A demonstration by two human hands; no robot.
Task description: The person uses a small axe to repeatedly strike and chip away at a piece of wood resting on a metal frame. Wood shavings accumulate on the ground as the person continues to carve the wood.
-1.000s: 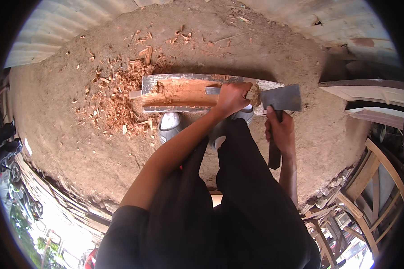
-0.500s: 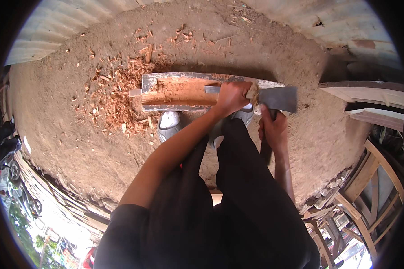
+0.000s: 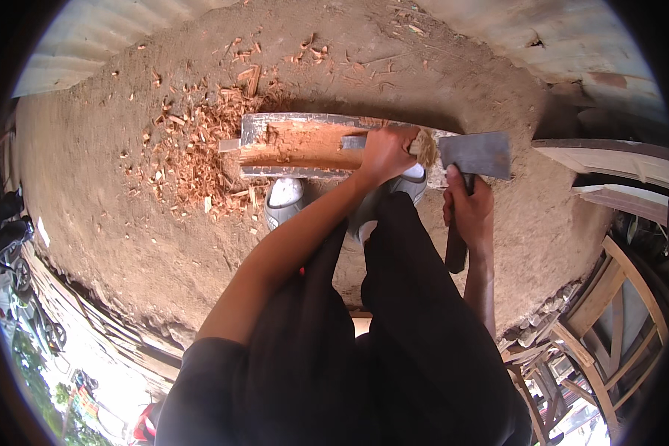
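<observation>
My left hand (image 3: 388, 156) is closed round a chisel (image 3: 354, 142) whose flat metal blade points left over a curved, hollowed wooden piece (image 3: 297, 149). The chisel's frayed, pale butt end sticks out to the right of my fist. In my right hand (image 3: 471, 209) is a hatchet (image 3: 477, 154), gripped by its dark handle just below the broad grey head. A small gap separates the hatchet head from the chisel's butt. My left hand and the chisel hide part of the wood's hollow.
Reddish wood chips (image 3: 201, 149) cover the dirt ground left of the wooden piece. My shoes (image 3: 285, 201) are close against its near side. Wooden frames (image 3: 617, 312) lean at the right, and corrugated sheet (image 3: 111, 44) borders the far left. Stacked slats (image 3: 89, 320) lie at the lower left.
The hatchet has shifted right, away from the chisel's butt, along with my right hand. My left hand still grips the chisel over the hollow. The whole view has shifted slightly.
</observation>
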